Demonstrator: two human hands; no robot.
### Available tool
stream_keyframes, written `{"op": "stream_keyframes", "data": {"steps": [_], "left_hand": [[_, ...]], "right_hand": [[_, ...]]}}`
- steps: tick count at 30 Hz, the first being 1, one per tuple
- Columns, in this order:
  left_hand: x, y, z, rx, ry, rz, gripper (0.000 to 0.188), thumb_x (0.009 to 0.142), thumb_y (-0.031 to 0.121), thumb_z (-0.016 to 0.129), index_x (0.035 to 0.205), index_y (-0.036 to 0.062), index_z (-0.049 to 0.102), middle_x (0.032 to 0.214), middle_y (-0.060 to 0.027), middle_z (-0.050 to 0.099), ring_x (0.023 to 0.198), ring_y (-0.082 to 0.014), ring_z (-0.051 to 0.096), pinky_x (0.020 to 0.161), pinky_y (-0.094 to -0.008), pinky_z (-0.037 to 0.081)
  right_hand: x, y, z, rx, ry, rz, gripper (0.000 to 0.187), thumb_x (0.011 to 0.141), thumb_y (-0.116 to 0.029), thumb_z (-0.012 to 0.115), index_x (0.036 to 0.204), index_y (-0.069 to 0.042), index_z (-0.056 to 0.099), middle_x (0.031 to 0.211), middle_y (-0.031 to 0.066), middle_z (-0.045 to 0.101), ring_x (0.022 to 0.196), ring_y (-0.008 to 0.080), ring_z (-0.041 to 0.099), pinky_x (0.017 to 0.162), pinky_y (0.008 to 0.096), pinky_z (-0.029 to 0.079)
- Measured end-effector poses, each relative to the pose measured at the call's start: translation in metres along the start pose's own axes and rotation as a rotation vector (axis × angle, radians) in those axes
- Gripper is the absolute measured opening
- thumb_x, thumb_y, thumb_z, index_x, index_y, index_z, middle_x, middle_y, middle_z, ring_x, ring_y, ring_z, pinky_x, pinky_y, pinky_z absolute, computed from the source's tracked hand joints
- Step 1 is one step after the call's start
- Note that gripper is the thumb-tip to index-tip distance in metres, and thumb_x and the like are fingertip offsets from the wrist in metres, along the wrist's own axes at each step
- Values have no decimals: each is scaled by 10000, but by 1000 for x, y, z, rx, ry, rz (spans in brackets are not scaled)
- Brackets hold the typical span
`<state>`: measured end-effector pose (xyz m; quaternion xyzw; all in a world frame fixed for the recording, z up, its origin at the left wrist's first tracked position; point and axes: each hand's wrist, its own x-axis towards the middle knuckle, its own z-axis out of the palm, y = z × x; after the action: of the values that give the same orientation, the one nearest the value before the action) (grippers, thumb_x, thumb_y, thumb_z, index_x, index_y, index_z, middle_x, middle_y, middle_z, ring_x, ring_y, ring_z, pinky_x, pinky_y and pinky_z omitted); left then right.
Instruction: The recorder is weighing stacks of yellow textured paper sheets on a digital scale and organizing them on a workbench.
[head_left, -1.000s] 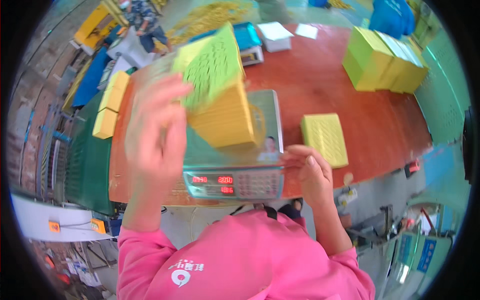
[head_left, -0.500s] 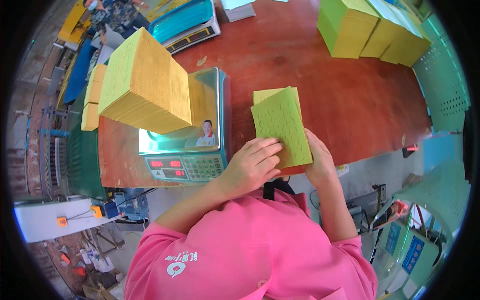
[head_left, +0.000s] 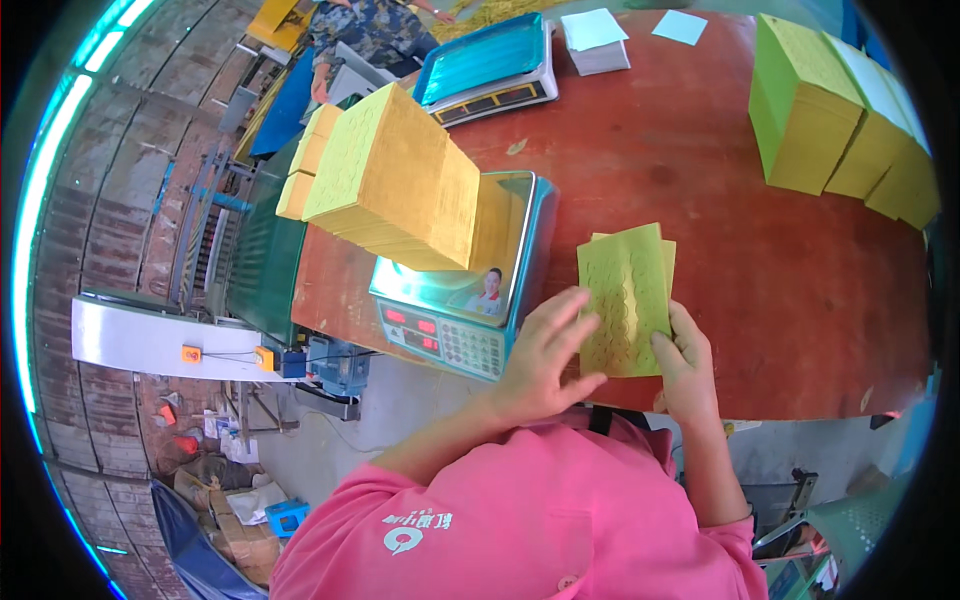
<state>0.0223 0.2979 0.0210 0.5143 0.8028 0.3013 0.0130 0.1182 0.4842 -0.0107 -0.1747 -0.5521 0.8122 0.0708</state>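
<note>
Nearest the wearer, both hands work a thin stack of yellow-green sheets (head_left: 625, 300) lying flat at the near edge of the red table (head_left: 800, 290). The left hand (head_left: 545, 355) rests spread and flat on the sheets' left side, holding nothing in a grip; the right hand (head_left: 685, 360) pinches the lower right corner, thumb on top. To do this well, judgement says keep the flat palm steady while the pinching fingers lift only the intended sheets, edges kept square. The sheets look thin, limp and perforated with small round marks. Just left stands a digital scale (head_left: 465, 300) bearing a tall yellow paper block (head_left: 400, 180). Farther off sit green-yellow stacks (head_left: 830, 110), a second scale (head_left: 490, 65) and white sheets (head_left: 595, 35).
</note>
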Motion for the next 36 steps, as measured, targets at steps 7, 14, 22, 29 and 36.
{"op": "stream_keyframes", "data": {"steps": [7,14,22,29,36], "left_hand": [[-3,3,-36,-1072,306,-694,301,943,130,618,1189,-28,545,1166,-89,593,1082,-158,550,1038,-348,395],[-30,-5,-110,-398,244,-341,142,894,89,654,986,-18,633,900,-68,657,787,-135,623,765,-261,478],[-96,-73,-189,-641,174,-188,460,842,136,722,1245,-20,565,1112,-111,667,965,-176,646,787,-298,507],[-180,-179,-211,-1069,322,-690,338,916,105,616,1234,-10,593,1118,-46,670,1019,-119,618,883,-286,498],[-251,-362,-221,-988,480,-964,282,920,128,579,1165,-1,631,1039,-38,686,911,-140,656,818,-284,517]], "right_hand": [[1,-28,23,12,-21,-230,388,889,44,460,1273,46,515,1055,46,595,934,87,525,836,242,432],[7,-27,60,-199,-49,-226,332,876,46,485,1194,38,580,998,31,615,858,65,510,774,208,412],[9,-3,172,-317,36,-492,219,902,0,564,1113,37,610,943,40,622,869,93,526,789,242,426],[39,19,293,-677,-368,-250,315,897,13,578,1211,27,559,1009,131,653,799,154,641,676,265,501],[47,47,323,-375,-209,-321,293,942,15,528,1231,49,555,1088,166,666,938,206,673,796,293,544]]}}
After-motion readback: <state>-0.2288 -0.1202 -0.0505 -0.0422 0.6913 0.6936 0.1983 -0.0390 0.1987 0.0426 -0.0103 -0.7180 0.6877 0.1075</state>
